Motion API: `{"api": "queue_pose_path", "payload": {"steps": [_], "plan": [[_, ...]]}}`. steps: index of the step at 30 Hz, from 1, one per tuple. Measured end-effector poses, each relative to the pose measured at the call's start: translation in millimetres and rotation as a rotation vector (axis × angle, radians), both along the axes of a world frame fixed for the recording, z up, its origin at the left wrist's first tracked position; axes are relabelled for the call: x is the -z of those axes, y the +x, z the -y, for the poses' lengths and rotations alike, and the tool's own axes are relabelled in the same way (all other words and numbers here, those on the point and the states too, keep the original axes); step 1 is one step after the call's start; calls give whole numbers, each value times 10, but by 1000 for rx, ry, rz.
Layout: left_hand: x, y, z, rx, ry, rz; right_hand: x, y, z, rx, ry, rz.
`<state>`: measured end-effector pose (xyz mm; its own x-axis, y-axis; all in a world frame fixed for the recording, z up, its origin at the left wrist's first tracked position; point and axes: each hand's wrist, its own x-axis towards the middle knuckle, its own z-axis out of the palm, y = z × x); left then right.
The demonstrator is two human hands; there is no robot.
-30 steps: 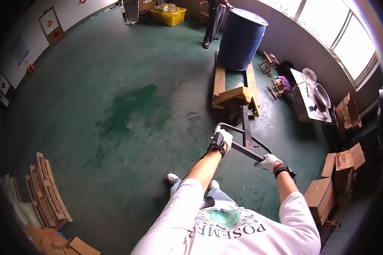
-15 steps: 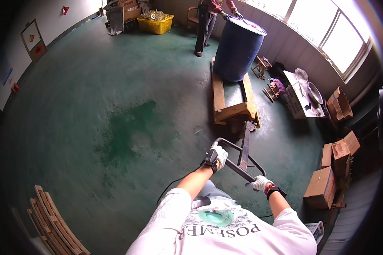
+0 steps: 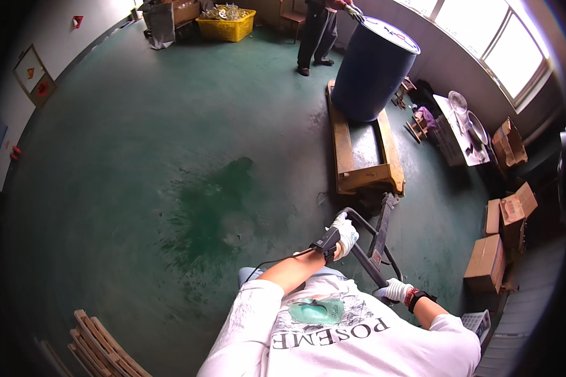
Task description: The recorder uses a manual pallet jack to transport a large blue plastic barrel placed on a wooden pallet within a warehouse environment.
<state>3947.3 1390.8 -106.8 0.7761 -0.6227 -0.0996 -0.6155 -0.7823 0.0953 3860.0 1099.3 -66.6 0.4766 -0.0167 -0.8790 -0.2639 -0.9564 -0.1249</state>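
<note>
Left hand (image 3: 344,235), in a white glove, is gripping the dark handle (image 3: 370,264), toward 4 o'clock from the view's centre; the right hand (image 3: 396,291), also gloved, is clasping the same bar's other end, between 4 and 5. From the left, wooden slats (image 3: 107,352) are lying at 7 to 8 o'clock, a dark-green patch (image 3: 217,201) is marking the floor just below 9, and a yellow basket (image 3: 225,28) is sitting at 11. Past 12, a co-worker (image 3: 316,34) is standing with a glove (image 3: 355,12) at the rim of the blue barrel (image 3: 374,75), which is standing upright at 1 o'clock, apparently over the far part of the forks (image 3: 341,144) of the yellow pallet truck (image 3: 366,178). Cardboard boxes (image 3: 486,261) are crowding 3 to 4 o'clock.

With no strap showing, the barrel could be tipping or sliding if the handle were jerked or turned sharply; if the patch is wet, a shoe could be slipping there.

The barrel is hiding its own footing on the forks, shadow is covering the wheels, the shirt is blocking the wearer's feet, and the top edge is cutting off the co-worker's head.
</note>
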Motion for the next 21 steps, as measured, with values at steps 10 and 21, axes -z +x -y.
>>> {"api": "queue_pose_path", "payload": {"steps": [10, 21], "plan": [[-388, 400, 49, 70, 42, -91, -250, 33, -78, 204, 49, 106], [-354, 372, 313, 172, 54, -17, -92, -274, 99, 232, 82, -7]]}}
